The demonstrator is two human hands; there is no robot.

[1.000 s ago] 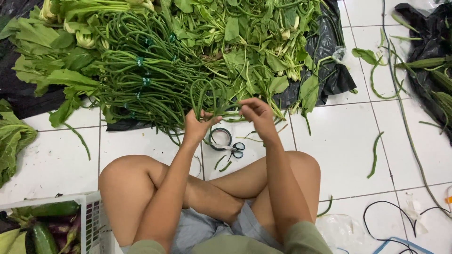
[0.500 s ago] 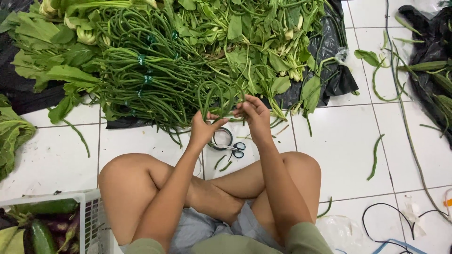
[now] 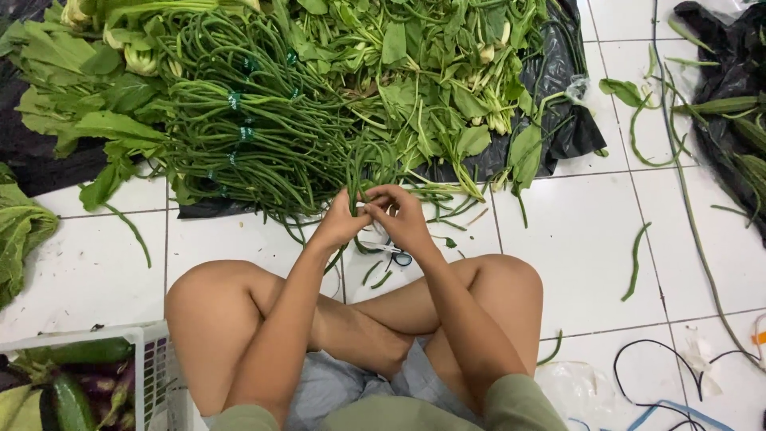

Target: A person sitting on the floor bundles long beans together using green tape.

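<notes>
I see a small bunch of yardlong beans (image 3: 361,172) standing at the near edge of the big bean pile (image 3: 255,120), just ahead of my crossed legs. My left hand (image 3: 341,223) has its grip pinched around the stems low down; my right hand (image 3: 403,217) meets it, fingers pressed together on the same stems. Beneath the hands, scissors (image 3: 392,251) lie on the white tiled floor (image 3: 574,239). Leafy greens (image 3: 447,72) spread over black plastic sheeting (image 3: 566,120) beyond. A white basket (image 3: 152,359) of vegetables sits by my left knee.
</notes>
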